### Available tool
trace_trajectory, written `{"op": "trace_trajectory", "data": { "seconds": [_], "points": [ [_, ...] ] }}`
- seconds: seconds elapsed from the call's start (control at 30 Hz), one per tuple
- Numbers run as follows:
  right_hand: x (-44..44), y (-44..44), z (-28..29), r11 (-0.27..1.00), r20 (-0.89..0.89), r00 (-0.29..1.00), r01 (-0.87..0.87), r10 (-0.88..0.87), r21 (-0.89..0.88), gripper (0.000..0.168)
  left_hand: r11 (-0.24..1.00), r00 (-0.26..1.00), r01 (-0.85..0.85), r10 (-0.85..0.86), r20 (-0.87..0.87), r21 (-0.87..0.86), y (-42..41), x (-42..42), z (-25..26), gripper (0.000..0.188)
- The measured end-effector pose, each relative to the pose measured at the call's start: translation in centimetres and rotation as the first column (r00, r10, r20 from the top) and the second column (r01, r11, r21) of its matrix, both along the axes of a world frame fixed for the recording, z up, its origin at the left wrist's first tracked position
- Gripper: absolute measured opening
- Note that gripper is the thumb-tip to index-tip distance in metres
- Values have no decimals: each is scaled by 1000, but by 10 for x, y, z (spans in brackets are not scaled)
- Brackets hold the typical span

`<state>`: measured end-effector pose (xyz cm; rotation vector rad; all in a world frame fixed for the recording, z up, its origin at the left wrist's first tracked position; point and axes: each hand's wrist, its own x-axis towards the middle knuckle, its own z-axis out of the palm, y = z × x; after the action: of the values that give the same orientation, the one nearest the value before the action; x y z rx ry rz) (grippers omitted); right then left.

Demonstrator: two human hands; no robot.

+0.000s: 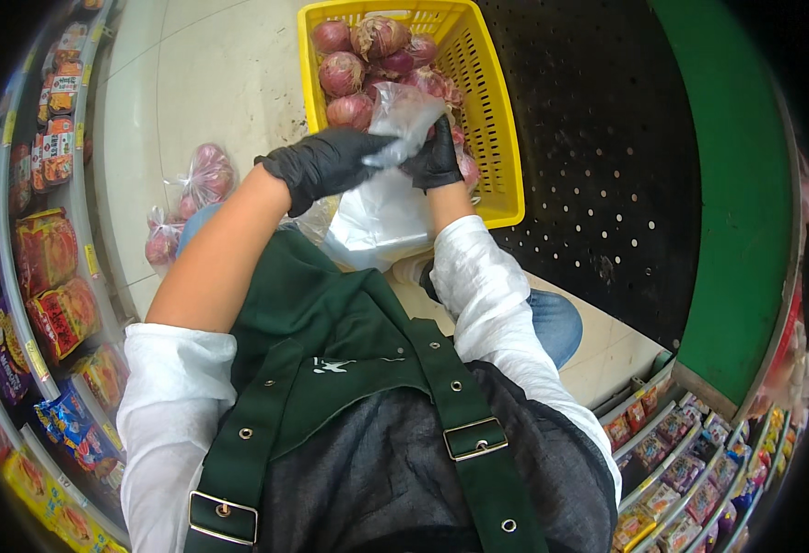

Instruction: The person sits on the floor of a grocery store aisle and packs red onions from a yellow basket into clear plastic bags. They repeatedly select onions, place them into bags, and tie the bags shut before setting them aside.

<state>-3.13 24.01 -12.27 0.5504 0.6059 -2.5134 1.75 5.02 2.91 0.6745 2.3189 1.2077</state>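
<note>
My left hand [332, 162], in a black glove, pinches the lower part of a thin clear plastic bag [408, 110]. My right hand [439, 157], gloved alike, grips the same bag from the other side. The bag stands up between them and partly covers the red onions [342, 74] behind it. Those onions fill much of a yellow slotted plastic crate [494, 131]; some are wrapped in clear film. Below my hands lies a stack of clear plastic bags [380, 214], partly over the crate's near edge.
On the tiled floor [238, 62] to the left sit knotted bags of onions [212, 173], with another bagged onion [162, 242] nearer. Shelves of packaged food [52, 242] curve along the left. A black perforated panel [598, 138] and green board [729, 173] stand right; snack shelves [681, 477] are lower right.
</note>
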Motion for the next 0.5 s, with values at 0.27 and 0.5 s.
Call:
{"op": "trace_trajectory", "data": {
  "seconds": [0.27,0.5],
  "points": [
    [-5,27,39,23,-380,725,450,574,893,58,828,831,-516,546,-107,217,-28,-20,-18,27],
    [-16,60,142,-87,297,623,-345,724,935,45,711,777,-612,462,428,345,-26,-20,-1,26]
  ]
}}
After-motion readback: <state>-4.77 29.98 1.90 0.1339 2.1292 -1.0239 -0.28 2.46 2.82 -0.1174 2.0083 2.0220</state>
